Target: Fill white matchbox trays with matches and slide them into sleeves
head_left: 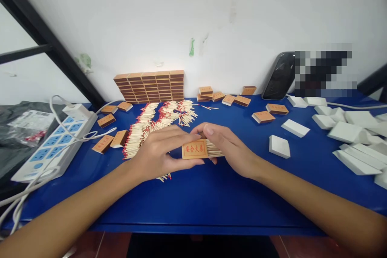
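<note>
Between my hands is an orange matchbox sleeve point(193, 150) with red Chinese characters on its face. My left hand point(161, 151) grips the sleeve by its upper and lower edges, thumb below. From the sleeve's right end sticks out a tray full of matches point(214, 150), partly covered by my right hand point(228, 147). The right fingers and thumb close around that tray; its far end is hidden. Left of my hands lie long heaps of loose red-tipped matches point(137, 139) on the blue table point(193, 201).
A stack of matchboxes point(149, 87) stands against the wall. Several orange sleeves point(263, 117) lie scattered about. White trays point(347, 129) pile up at right, near a black phone-like device point(278, 75). At left are a power strip point(57, 141), white cables and a dark bag point(18, 129).
</note>
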Tool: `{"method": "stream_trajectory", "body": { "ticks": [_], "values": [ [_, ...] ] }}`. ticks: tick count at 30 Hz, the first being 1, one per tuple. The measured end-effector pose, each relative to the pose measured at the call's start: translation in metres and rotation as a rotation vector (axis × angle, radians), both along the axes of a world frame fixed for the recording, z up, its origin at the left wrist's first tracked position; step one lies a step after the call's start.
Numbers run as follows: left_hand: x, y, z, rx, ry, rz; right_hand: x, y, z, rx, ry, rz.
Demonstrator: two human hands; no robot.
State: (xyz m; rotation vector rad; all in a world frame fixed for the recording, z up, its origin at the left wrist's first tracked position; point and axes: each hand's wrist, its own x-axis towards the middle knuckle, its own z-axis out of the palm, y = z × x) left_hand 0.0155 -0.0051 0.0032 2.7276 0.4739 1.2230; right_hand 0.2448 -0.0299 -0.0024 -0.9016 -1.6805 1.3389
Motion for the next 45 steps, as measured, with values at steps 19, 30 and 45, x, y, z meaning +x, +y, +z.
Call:
{"method": "stream_trajectory", "body": {
  "ticks": [19, 30, 45],
  "values": [
    [-0.008, 0.007, -0.001, -0.085, -0.104, 0.203, 0.006, 0.004, 0.005, -0.022, 0.021, -0.006],
    [-0.007, 0.000, -0.013, -0.005, -0.050, 0.220, -0.006, -0.014, -0.004, 0.065, -0.204, 0.003],
    [-0.009, 0.005, -0.017, -0.185, 0.163, 0.235, 0.017, 0.022, -0.007, 0.876, -0.601, -0.119]
  ]
}}
